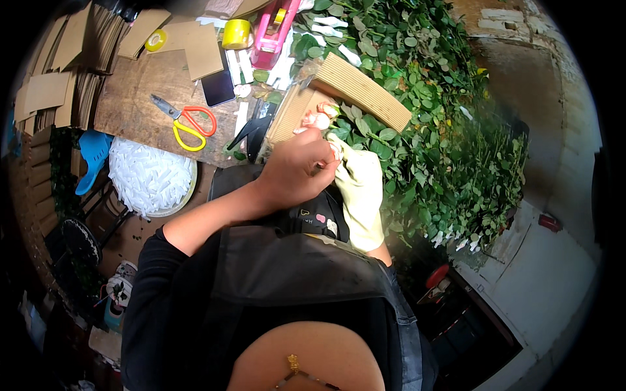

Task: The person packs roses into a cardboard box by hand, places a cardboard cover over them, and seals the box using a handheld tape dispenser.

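My left hand (298,163) is bare and closed, its curled fingers against a pale pink rose (336,151) that shows only in part. On the other side of that bloom is my right hand (358,186) in a pale yellow glove, closed around the rose below its head; the stem is hidden. Just beyond both hands, more pink roses (316,120) rest on corrugated cardboard (287,127). A folded strip of ribbed cardboard (362,91) stands at an angle behind them.
A large heap of leafy rose stems (424,130) fills the right. On the wooden table (130,104) lie scissors (186,124), a phone (218,86), a pink tape dispenser (270,39) and yellow tape (237,34). Cardboard pieces (78,39) stack far left, above a tub of white strips (150,176).
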Tool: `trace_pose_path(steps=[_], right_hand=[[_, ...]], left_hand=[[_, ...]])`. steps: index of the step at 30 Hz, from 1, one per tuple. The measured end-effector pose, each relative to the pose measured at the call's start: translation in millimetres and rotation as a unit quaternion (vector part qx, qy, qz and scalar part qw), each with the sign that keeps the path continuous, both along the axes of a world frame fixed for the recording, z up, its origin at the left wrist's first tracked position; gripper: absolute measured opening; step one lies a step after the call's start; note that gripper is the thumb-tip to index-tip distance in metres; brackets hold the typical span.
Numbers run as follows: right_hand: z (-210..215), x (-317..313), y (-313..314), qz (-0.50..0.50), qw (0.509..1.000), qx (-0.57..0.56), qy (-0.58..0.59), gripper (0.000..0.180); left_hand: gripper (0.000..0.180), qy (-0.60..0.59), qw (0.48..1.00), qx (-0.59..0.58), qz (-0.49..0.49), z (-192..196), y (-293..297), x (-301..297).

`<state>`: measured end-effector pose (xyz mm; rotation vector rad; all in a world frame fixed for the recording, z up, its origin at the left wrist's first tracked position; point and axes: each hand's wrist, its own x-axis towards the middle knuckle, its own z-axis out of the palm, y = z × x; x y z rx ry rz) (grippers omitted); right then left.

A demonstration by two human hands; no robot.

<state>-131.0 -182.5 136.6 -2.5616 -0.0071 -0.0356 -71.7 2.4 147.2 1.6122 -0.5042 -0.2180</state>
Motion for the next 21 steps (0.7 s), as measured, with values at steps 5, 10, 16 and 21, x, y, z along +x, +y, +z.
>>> trace_pose_path(steps=[5, 10, 16, 21], right_hand=[[3.0, -3.0, 3.4, 0.004, 0.998, -0.052, -0.047, 0.047], [15.5, -5.2, 10.2, -0.069, 0.997, 0.046, 0.002, 0.038], [13.0, -4.5, 11.1, -0.063, 0.997, 0.028, -0.029, 0.04], [13.3, -3.5, 8.8, -0.04, 0.998, 0.017, -0.041, 0.039]], left_hand=[[0.016, 0.073, 0.995, -0.072, -0.009, 0.0, 6.6, 16.1], [0.013, 0.141, 0.978, -0.151, 0.004, -9.5, 21.9, 27.3], [0.012, -0.005, 0.997, -0.012, -0.071, 3.7, 18.4, 21.1], [0.018, -0.06, 0.996, 0.024, -0.066, 1.5, 12.9, 22.5]])
